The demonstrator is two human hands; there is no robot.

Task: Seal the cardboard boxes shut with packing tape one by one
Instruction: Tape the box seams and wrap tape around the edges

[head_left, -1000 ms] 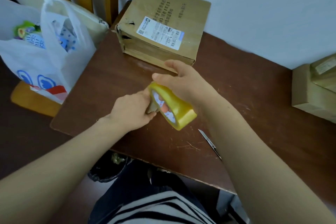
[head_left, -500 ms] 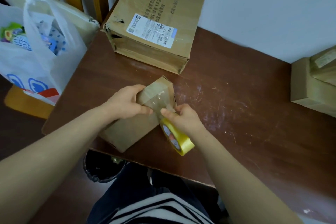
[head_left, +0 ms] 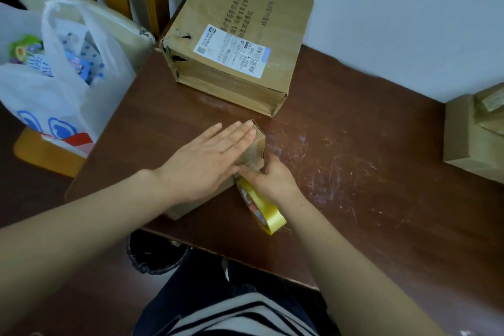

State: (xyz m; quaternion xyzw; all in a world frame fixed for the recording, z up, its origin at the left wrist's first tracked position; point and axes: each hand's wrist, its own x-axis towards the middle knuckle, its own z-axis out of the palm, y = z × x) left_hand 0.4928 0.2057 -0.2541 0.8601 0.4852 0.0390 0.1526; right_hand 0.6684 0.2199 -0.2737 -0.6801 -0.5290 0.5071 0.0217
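Taping up the small box

The left hand [head_left: 207,163] is lying flat, fingers straight and close together, pressing down on the small box [head_left: 255,150] at the near side of the table [head_left: 354,144], likely so it is not sliding. The right hand [head_left: 270,180] is curling round the yellow tape roll [head_left: 261,204], holding it against the box's right side, probably to stick the tape down. The big box [head_left: 237,43] is sitting far back.

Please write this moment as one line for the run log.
step: taping small box | left hand: flat on box top | right hand: holds tape roll at box side
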